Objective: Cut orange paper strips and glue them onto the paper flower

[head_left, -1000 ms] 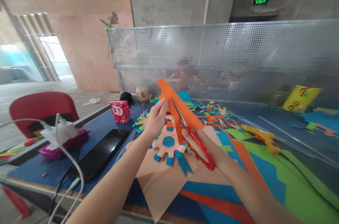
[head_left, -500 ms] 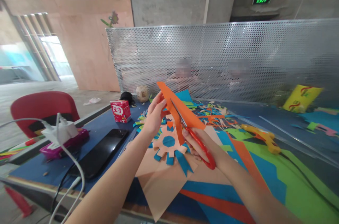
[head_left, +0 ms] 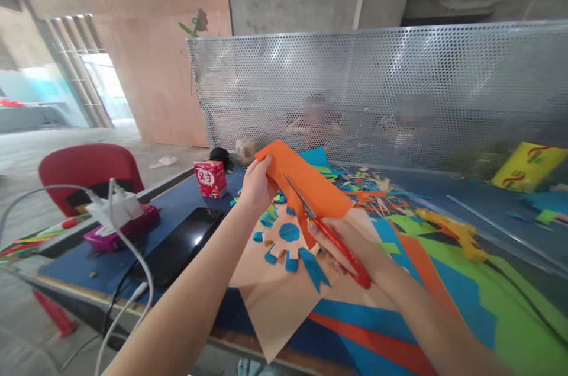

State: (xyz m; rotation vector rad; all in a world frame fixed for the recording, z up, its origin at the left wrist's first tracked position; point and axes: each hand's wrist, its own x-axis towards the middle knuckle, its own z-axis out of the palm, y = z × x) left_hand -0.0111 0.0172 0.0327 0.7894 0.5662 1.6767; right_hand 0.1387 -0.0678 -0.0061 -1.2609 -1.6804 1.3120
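Observation:
My left hand [head_left: 256,186] pinches the near-left corner of an orange sheet of paper [head_left: 310,185] and holds it up over the table. My right hand [head_left: 344,243] grips red-handled scissors [head_left: 335,240], whose blades reach into the orange sheet from below. Under both hands a peach and blue paper rosette [head_left: 286,240] lies on a peach sheet [head_left: 275,299].
A black phone [head_left: 180,244], a red carton [head_left: 210,178], a white charger [head_left: 114,209] on a purple box and a yellow glue gun [head_left: 459,234] lie on the blue table [head_left: 80,263]. Paper scraps [head_left: 359,183] cover the back. People sit behind a perforated metal screen [head_left: 377,92]. A red chair [head_left: 89,172] stands at left.
The orange sheet has tilted flatter and my left hand now holds it lower at its corner. The scissors have moved further along the sheet. The view has shifted slightly to the left.

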